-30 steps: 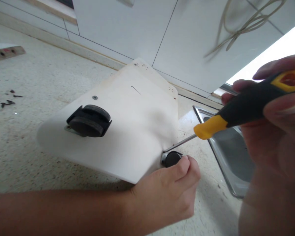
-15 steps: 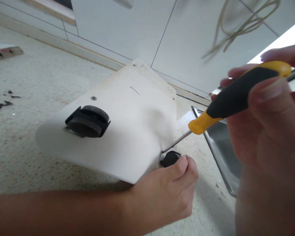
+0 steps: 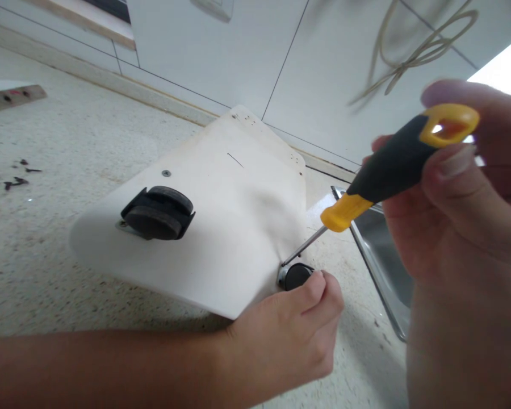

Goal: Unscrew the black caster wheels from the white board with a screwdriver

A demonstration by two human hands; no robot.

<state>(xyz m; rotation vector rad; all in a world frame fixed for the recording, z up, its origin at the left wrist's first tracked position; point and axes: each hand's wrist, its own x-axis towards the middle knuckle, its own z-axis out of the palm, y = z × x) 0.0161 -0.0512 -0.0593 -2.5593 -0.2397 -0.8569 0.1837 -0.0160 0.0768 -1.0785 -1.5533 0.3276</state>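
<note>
In the head view, my left hand (image 3: 296,329) reaches in from the lower left to right of bottom centre, fingers curled and pinching a black caster (image 3: 297,276). This caster sits at the lower right edge of a white board (image 3: 221,227), which lies across the middle of the frame on a speckled countertop (image 3: 80,136). My right hand (image 3: 447,227) fills the right side, thumb and fingers closed around the black-and-yellow handle of a screwdriver (image 3: 389,162). Its shaft slants down and left, the tip meeting the caster's metal plate at its upper edge; the screw slot there is too small to make out. A second caster (image 3: 158,213) stands on the board, left of centre, with a lone screw head (image 3: 166,173) just above it. Small dark screws (image 3: 20,182) lie scattered at the left edge. A steel sink (image 3: 378,287) shows partly behind my right hand; a looped cable (image 3: 413,62) hangs upper right against white tiles (image 3: 221,62).
</note>
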